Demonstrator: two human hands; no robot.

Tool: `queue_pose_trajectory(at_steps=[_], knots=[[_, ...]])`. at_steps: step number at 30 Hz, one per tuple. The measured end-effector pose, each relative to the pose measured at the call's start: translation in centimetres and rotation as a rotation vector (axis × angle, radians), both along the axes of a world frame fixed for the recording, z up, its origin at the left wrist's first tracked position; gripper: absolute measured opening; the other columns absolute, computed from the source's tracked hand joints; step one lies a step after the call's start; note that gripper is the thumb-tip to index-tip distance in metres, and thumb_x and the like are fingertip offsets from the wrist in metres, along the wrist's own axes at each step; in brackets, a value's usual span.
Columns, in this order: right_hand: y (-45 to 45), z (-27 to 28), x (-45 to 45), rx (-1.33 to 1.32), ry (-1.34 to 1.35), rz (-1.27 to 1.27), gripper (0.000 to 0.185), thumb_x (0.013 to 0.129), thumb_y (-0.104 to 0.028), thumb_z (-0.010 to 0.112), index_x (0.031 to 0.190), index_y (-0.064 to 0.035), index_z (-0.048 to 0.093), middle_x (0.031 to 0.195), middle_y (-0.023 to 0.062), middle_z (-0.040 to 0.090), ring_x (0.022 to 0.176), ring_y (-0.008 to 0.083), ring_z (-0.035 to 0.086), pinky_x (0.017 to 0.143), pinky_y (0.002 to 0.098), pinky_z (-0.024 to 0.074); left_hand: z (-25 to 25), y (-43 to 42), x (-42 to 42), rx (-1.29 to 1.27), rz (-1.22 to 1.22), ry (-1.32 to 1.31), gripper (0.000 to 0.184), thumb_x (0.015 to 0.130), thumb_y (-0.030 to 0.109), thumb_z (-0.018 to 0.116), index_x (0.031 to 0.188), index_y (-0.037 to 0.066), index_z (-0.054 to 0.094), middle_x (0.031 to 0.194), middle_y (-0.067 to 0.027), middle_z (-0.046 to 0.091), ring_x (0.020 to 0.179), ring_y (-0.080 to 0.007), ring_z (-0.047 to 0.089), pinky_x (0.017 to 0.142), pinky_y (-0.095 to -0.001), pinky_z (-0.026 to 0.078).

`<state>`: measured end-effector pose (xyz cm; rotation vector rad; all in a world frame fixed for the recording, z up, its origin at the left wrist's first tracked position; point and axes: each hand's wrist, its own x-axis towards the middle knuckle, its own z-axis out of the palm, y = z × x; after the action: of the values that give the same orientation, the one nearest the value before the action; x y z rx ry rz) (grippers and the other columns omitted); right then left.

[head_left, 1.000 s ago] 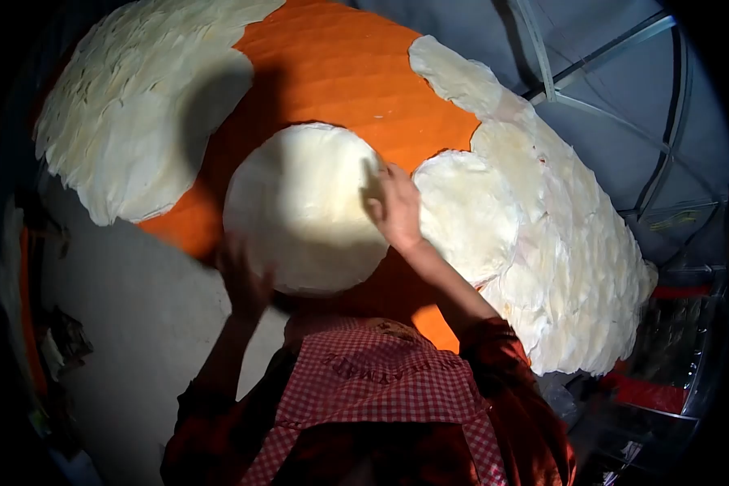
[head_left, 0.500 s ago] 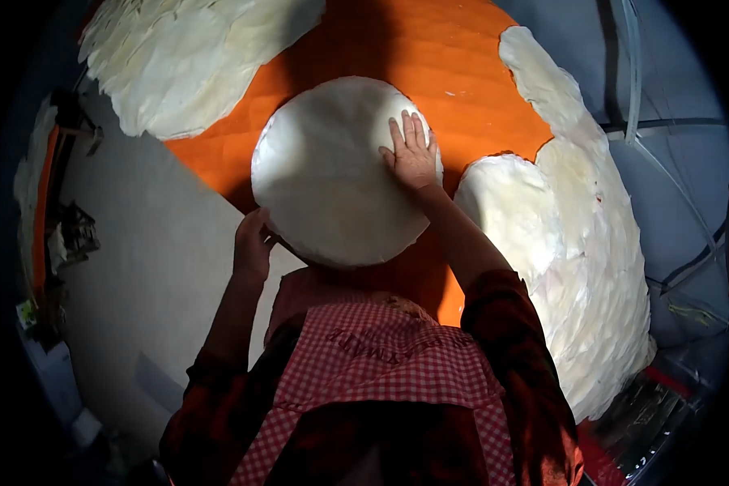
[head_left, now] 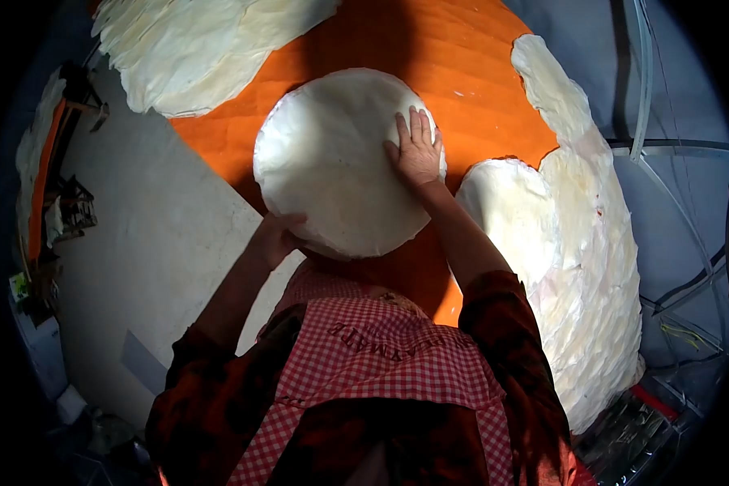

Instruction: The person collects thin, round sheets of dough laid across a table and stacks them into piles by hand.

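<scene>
A round, pale white disc [head_left: 344, 174], which looks like thin sheets piled together, lies on an orange cloth [head_left: 478, 81] in front of me. My right hand [head_left: 419, 154] rests flat on its right side, fingers stretched out. At the lower left rim, my left hand [head_left: 279, 239] grips the edge with the thumb over the top; its other fingers are partly hidden. To the right, a large overlapping heap of similar white sheets [head_left: 591, 283] covers the cloth. Another pile of them [head_left: 194, 61] lies at the upper left.
Pale floor [head_left: 138, 235] shows on the left, with a wooden stand [head_left: 74, 206] farther off. Metal bars and tubing [head_left: 644, 89] run along the right. A checked apron [head_left: 381, 348] hangs close to the cloth's near edge.
My left hand has moved right, from beside the disc onto its lower left rim. The right hand stays flat on the disc. The view has shifted slightly.
</scene>
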<state>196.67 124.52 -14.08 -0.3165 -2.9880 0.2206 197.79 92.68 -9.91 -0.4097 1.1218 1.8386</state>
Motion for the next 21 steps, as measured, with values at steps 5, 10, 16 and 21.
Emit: queue_pose_trajectory(at_steps=[5,10,16,21], knots=[[0.3,-0.8,0.3,0.017,0.059,0.028,0.062,0.082,-0.04,0.058,0.136,-0.0157,0.039,0.147,0.0109,0.026,0.137,0.0279,0.021,0.103,0.0589,0.0212,-0.4,0.2,1.5,-0.353,0.049,0.186,0.056,0.076,0.002,0.06,0.128,0.004,0.038,0.114,-0.0116,0.053,0.103,-0.0254,0.056,0.085,-0.0408,0.052],[0.8,-0.9,-0.2,0.021,0.086,0.019,0.058,0.08,-0.037,0.059,0.131,-0.015,0.045,0.145,0.0122,0.03,0.135,0.0287,0.026,0.1,0.0612,0.0244,3.2,-0.3,1.7,-0.972,-0.041,1.375,0.046,0.078,0.002,0.064,0.119,0.0,0.043,0.115,-0.0175,0.054,0.111,-0.0327,0.052,0.089,-0.0423,0.045],[0.9,-0.9,-2.7,0.311,0.045,0.022,0.054,0.086,-0.036,0.046,0.134,-0.0105,0.042,0.145,0.0124,0.031,0.135,0.031,0.026,0.101,0.0609,0.0224,0.1,4.7,3.4,-0.884,-0.84,1.821,0.058,0.083,0.041,0.056,0.129,0.007,0.046,0.138,-0.0205,0.037,0.132,-0.0396,0.027,0.104,-0.0632,0.015],[2.1,-3.4,-5.9,-0.01,0.224,0.183,0.059,0.086,-0.037,0.047,0.136,-0.0077,0.038,0.143,0.0164,0.033,0.133,0.0329,0.027,0.106,0.0529,0.0209,-6.0,4.6,4.9,-1.051,-1.011,1.874,0.073,0.081,0.055,0.05,0.139,0.012,0.037,0.146,-0.0194,0.025,0.137,-0.0407,0.014,0.103,-0.0678,0.005]])
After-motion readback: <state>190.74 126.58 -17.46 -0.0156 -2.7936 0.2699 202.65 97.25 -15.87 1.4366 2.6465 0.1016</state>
